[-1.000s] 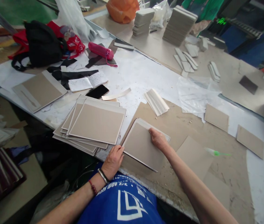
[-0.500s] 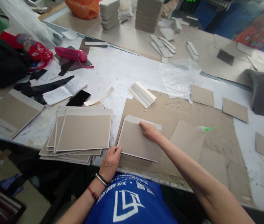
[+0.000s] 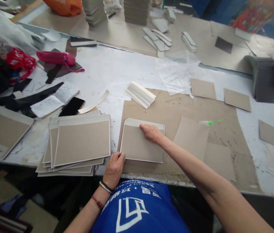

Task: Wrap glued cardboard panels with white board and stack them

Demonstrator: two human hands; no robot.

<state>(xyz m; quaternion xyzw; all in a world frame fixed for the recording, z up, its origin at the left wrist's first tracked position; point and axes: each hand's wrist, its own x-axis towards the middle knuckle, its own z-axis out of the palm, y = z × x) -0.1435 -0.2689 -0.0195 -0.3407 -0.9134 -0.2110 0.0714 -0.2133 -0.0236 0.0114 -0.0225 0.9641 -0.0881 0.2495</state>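
In front of me a beige board panel [image 3: 142, 145] with a pale strip along its far edge lies on a brown work sheet [image 3: 137, 108]. My left hand [image 3: 114, 166] pinches the panel's near left corner between thumb and fingers. Across the panel's far part rests my right hand [image 3: 151, 132], its fingers curled and pressed together at the pale strip. Whatever those fingers may hold is hidden. Left of my hands sits a pile of similar panels [image 3: 82, 139], several deep and unevenly stacked.
Beyond the panel lies a bundle of pale strips [image 3: 140, 94]. Loose boards [image 3: 192, 136] and a green-tipped tool [image 3: 209, 123] are to the right. A notebook [image 3: 54, 100], a black phone [image 3: 72, 106] and a pink pouch [image 3: 56, 58] lie at left; dark sheets [image 3: 264, 81] stand far right.
The panel has turned slightly counterclockwise and lies straighter to me, both hands staying on it. The view has shifted, so most surroundings appear farther left.
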